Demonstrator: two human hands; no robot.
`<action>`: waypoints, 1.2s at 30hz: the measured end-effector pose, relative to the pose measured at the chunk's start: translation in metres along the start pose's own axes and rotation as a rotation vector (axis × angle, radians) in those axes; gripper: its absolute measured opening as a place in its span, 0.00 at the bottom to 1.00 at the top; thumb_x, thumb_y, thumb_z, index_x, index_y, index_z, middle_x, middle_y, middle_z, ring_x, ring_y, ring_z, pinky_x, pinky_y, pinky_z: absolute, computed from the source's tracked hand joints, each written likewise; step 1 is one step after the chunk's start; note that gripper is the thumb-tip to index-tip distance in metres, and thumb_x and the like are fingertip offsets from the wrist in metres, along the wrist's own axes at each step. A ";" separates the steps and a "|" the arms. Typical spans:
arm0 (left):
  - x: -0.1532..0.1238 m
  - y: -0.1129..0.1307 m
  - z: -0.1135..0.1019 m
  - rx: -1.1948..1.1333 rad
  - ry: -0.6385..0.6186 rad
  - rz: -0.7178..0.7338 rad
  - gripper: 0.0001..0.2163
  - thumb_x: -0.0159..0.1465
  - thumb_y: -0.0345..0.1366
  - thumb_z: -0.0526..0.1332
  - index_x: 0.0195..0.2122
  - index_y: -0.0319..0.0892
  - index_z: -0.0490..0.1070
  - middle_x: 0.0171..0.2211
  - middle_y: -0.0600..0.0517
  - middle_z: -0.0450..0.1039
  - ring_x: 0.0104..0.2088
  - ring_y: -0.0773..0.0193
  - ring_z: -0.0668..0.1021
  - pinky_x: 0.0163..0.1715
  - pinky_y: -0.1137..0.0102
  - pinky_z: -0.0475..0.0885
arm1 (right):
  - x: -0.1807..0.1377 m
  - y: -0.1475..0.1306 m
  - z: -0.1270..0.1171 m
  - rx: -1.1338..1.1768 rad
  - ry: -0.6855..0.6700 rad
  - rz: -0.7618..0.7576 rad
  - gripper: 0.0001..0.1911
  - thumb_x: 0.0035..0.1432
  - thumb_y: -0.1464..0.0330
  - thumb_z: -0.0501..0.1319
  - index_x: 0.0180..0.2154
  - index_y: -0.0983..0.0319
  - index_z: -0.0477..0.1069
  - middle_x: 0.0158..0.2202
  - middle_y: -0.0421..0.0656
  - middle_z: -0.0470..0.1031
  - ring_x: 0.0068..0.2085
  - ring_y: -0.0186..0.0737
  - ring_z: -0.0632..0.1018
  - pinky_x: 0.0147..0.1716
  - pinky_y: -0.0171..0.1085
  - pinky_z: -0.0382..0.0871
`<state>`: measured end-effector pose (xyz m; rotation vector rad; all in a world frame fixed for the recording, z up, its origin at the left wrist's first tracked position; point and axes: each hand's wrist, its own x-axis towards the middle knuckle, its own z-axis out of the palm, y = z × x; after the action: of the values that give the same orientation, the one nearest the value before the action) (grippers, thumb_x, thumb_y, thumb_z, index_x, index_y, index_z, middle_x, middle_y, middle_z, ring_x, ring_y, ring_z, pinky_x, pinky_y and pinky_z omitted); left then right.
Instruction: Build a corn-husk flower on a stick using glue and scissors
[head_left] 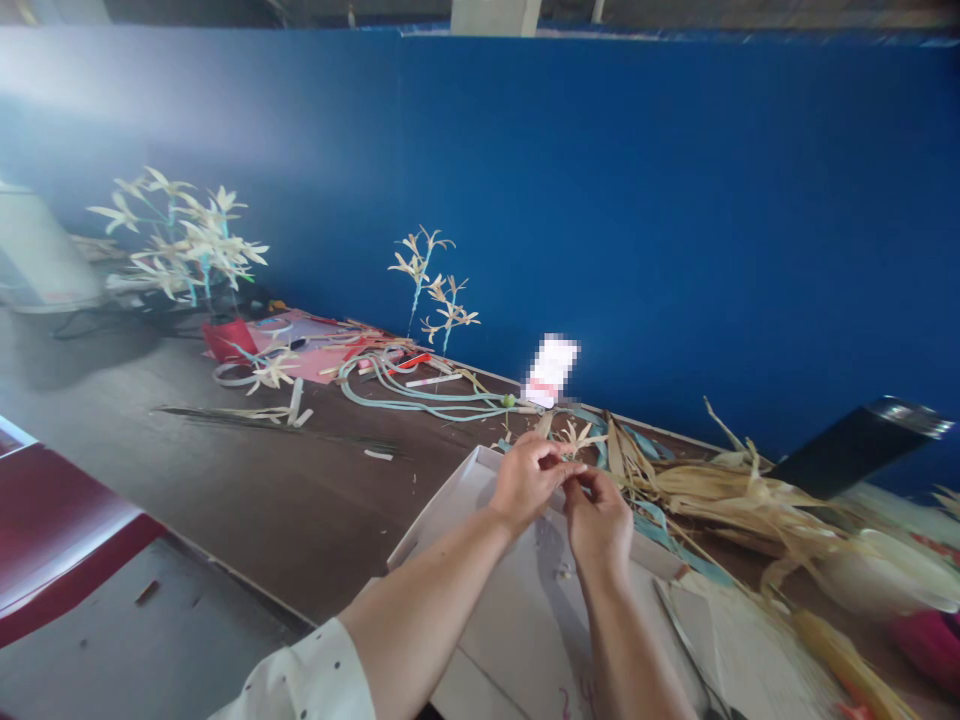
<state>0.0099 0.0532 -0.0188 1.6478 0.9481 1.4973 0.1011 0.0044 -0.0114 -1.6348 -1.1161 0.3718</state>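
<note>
Above a shallow white cardboard box lid, my left hand and my right hand meet fingertip to fingertip. Both are closed in a pinch. A small cream flower with pointed, dried-husk petals rises just beyond the fingers, and they appear to hold it at its base. The stem end is hidden behind my fingers. Dry corn husks lie to the right of my right hand, with pale blue-green strips among them.
A phone-like bright screen leans against the blue partition. Further left are finished husk flowers in a red holder, two flower sprigs and coiled pale green cord. A dark flask lies tilted at right.
</note>
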 end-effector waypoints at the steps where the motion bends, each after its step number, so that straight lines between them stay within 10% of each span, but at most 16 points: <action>1: 0.000 0.001 0.000 -0.004 -0.007 0.001 0.12 0.53 0.41 0.67 0.36 0.41 0.78 0.32 0.50 0.72 0.31 0.67 0.74 0.33 0.73 0.70 | 0.000 0.000 0.000 0.005 0.000 0.000 0.22 0.47 0.51 0.57 0.30 0.63 0.74 0.23 0.42 0.74 0.23 0.37 0.70 0.26 0.35 0.60; 36: -0.005 0.011 0.000 0.198 0.032 0.176 0.08 0.62 0.33 0.58 0.30 0.40 0.75 0.29 0.49 0.71 0.33 0.65 0.74 0.37 0.71 0.70 | -0.001 -0.001 0.002 0.086 -0.040 0.062 0.23 0.43 0.52 0.60 0.33 0.64 0.76 0.22 0.44 0.74 0.22 0.39 0.71 0.22 0.34 0.61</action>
<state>0.0099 0.0437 -0.0116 1.8960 1.0180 1.5918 0.0988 0.0046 -0.0118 -1.5945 -1.0669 0.4886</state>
